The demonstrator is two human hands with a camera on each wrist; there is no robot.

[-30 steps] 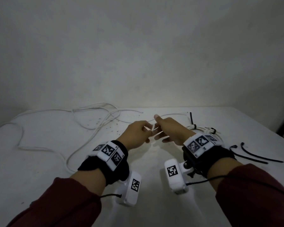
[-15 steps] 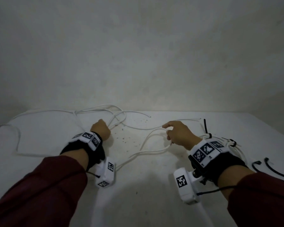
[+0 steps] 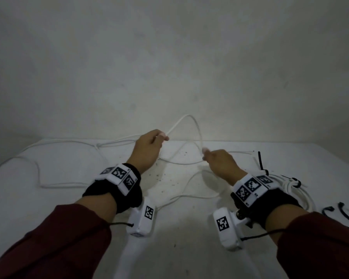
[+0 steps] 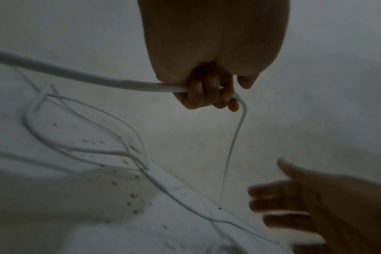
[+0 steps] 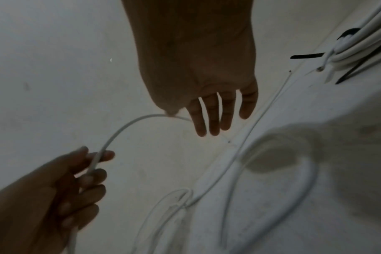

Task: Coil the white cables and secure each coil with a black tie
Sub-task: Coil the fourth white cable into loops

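Observation:
A long white cable [image 3: 187,116] arches in the air between my two hands above the white table [image 3: 189,248]. My left hand [image 3: 163,137] is raised, and its fingers curl round the cable [image 4: 120,82], as the left wrist view [image 4: 209,92] shows. My right hand [image 3: 205,154] is lower and to the right. It pinches the cable [image 5: 124,127] between thumb and index finger [image 5: 178,116], with the other fingers held straight. The rest of the cable lies in loose loops [image 3: 69,185] on the table to the left and below my hands.
A coil of white cable [image 3: 286,186] bound with black ties lies at the right, just beyond my right wrist, and appears in the right wrist view [image 5: 359,49]. Loose black ties [image 3: 347,216] lie further right. A pale wall stands behind the table.
My left hand has left the far-left table, risen and swung toward the right hand, lifting a stretch of cable into an arch. My right hand has shifted slightly, still holding the cable.

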